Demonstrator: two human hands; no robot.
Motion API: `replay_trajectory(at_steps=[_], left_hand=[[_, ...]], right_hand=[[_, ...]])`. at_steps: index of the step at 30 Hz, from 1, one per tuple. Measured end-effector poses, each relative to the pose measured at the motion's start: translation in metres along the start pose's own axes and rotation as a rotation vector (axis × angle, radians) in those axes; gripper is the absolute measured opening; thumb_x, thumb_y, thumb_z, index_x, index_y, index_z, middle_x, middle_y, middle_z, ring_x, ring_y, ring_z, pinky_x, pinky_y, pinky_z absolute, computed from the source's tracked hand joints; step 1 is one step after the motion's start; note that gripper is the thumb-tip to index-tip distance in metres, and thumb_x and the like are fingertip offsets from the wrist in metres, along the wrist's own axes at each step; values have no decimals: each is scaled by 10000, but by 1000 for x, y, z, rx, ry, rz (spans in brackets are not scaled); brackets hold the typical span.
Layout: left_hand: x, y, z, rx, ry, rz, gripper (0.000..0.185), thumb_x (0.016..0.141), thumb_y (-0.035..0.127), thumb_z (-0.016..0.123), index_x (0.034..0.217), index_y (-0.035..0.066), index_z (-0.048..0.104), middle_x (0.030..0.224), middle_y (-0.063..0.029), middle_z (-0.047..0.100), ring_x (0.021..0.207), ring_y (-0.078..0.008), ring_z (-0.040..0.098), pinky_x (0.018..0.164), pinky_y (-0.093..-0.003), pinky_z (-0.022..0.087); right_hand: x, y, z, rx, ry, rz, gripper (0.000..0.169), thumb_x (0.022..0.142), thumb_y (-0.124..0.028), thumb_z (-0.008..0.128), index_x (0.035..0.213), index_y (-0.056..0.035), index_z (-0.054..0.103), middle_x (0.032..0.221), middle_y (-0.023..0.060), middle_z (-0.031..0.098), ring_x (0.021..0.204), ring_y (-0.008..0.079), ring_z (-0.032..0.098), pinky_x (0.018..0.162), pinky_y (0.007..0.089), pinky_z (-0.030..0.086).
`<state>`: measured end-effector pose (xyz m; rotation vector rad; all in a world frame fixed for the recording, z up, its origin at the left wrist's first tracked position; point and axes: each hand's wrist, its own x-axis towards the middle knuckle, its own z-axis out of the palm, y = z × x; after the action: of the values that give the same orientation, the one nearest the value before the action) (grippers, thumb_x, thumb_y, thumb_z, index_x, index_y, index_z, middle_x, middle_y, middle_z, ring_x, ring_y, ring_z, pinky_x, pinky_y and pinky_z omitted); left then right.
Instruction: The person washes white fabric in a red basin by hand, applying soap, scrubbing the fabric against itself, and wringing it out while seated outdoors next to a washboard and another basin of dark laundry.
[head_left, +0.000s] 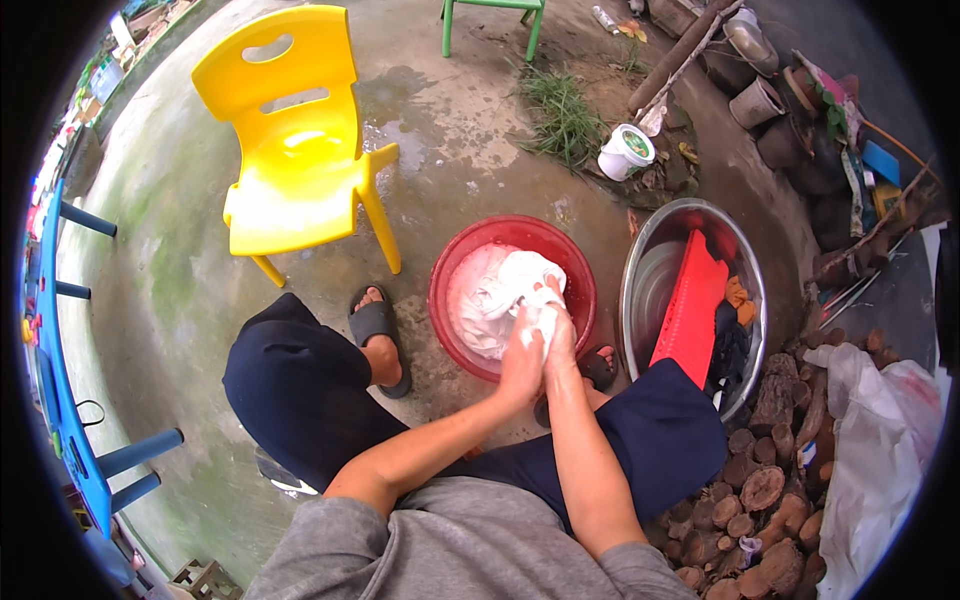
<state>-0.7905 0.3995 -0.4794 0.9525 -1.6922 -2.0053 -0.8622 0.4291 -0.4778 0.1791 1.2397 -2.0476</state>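
Between my feet a red plastic basin (512, 223) stands on wet concrete, with cloudy, sudsy water in it. A white wet cloth (517, 281) is bunched up inside, partly in the water. My left hand (523, 352) and my right hand (559, 330) are pressed together over the basin's near right part, both gripping a portion of the cloth. Some of the white fabric shows between the fingers; the rest lies spread towards the basin's far left. The exact hold of each finger is hidden.
To the right, a metal basin (630, 300) holds a red plastic washboard (694, 300) and dark and orange cloths. A yellow plastic chair (300, 180) stands ahead left. Stacked firewood (761, 487), a white plastic sheet (874, 442), a white bucket (625, 154) and a blue table (71, 420) lie around.
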Motion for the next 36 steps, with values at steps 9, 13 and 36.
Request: replay_trajectory(at_steps=[9,13,36], left_hand=[[62,6,-36,-15,72,13,522,993,280,390,1437,3,387,1536,-255,267,1455,-354,206,1174,-428,207],[8,9,3,534,-72,342,501,993,272,381,1399,-19,419,1466,-254,361,1341,-335,371,1124,-430,288],[0,39,-13,714,-310,608,290,825,371,675,836,81,680,788,-164,629,801,-354,644,721,-457,515]], right_hand=[[-16,44,11,-12,-6,104,457,955,-300,435,1293,-5,522,1224,103,592,1118,212,571,1025,336,432],[0,17,-21,192,-78,161,463,951,-304,486,1317,-22,509,1259,100,572,1168,207,543,1043,355,419],[18,40,-46,270,-521,205,505,966,-413,459,1315,-51,503,1245,135,590,1133,259,581,982,426,466]])
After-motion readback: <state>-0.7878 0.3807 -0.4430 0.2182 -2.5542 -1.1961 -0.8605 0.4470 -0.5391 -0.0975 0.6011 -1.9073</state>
